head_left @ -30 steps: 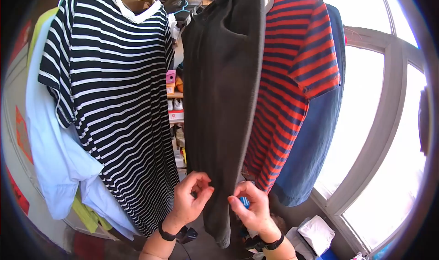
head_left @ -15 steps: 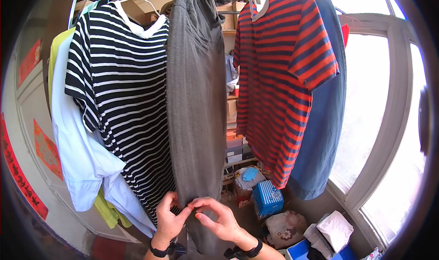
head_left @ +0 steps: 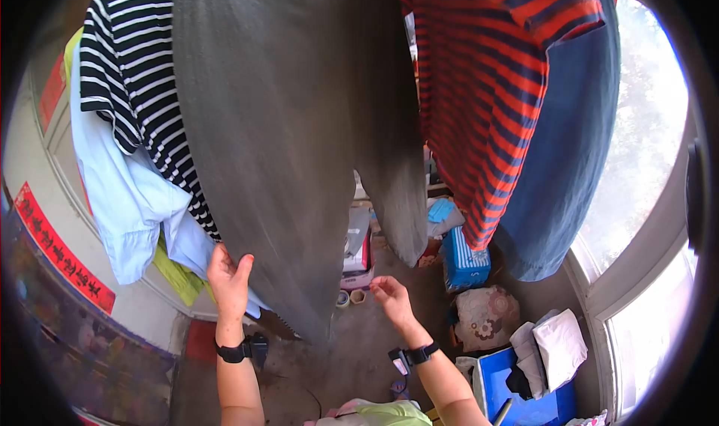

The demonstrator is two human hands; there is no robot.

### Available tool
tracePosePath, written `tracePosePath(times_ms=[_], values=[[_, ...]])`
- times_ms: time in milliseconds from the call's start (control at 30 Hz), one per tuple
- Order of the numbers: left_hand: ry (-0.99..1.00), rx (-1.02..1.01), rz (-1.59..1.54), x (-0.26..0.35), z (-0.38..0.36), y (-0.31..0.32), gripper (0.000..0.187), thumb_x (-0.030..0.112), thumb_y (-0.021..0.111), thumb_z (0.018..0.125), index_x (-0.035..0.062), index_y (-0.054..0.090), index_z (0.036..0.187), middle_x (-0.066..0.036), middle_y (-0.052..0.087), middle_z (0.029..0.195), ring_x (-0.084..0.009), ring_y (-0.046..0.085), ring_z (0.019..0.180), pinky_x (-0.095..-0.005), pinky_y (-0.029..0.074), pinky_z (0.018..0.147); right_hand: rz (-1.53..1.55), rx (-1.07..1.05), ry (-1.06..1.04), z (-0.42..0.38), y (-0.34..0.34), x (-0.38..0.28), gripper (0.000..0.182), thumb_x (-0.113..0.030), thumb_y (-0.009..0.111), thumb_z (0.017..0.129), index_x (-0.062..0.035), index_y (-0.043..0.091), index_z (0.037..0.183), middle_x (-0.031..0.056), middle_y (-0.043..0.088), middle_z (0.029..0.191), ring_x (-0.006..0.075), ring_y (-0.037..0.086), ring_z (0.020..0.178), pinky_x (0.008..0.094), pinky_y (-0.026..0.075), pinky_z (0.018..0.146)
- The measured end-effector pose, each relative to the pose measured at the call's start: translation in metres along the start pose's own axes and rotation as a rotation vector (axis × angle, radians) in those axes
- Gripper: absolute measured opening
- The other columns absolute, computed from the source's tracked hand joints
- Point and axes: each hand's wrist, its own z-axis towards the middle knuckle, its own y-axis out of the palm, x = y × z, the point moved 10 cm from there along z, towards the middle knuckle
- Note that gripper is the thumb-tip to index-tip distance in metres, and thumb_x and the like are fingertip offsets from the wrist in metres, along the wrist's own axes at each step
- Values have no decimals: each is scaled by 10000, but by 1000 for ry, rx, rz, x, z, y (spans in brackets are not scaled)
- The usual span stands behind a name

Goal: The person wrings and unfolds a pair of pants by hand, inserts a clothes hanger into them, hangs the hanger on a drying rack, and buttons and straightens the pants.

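Grey trousers (head_left: 277, 119) hang spread in front of me, both legs showing and the top cut off by the frame. My left hand (head_left: 231, 280) is at the lower left edge of the trousers, beside the hem of a black-and-white striped T-shirt (head_left: 142, 52). Its thumb stands away from the fingers; whether it touches cloth is hard to tell. Between the two trouser legs and below them is my right hand (head_left: 393, 302), fingers loosely bent and apart, holding nothing. Each wrist wears a black band.
A red-and-navy striped T-shirt (head_left: 479, 104) and blue jeans (head_left: 569, 149) hang at right by the window. A light blue shirt (head_left: 123, 194) hangs at left. On the floor are a blue striped box (head_left: 466, 257), a patterned cushion (head_left: 487, 317) and a blue bin (head_left: 502, 381) with folded cloth.
The trousers, narrow and folded before, now hang wide with the legs apart. My hands, together at the lower end earlier, have separated left and right. The view tilts further down.
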Motion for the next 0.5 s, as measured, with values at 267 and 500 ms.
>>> tracePosePath(times_ms=[267, 500], values=[[-74, 94, 207, -23, -13, -14, 187, -25, 600, 941, -3, 560, 1122, -23, 617, 1069, -84, 554, 971, -238, 434, 869, 108, -132, -3, 65, 20, -43, 462, -279, 687, 933, -33, 569, 1306, 70, 619, 1263, 177, 561, 1193, 326, 434, 1030], [-41, 366, 409, -29, -37, -43, 284, 188, 569, 1018, -2, 551, 808, 76, 465, 743, -57, 410, 733, -243, 374, 670, 218, -89, -247, 139, 29, -117, 232, -254, 762, 899, -79, 610, 896, -56, 561, 809, 62, 472, 743, 241, 391, 671]])
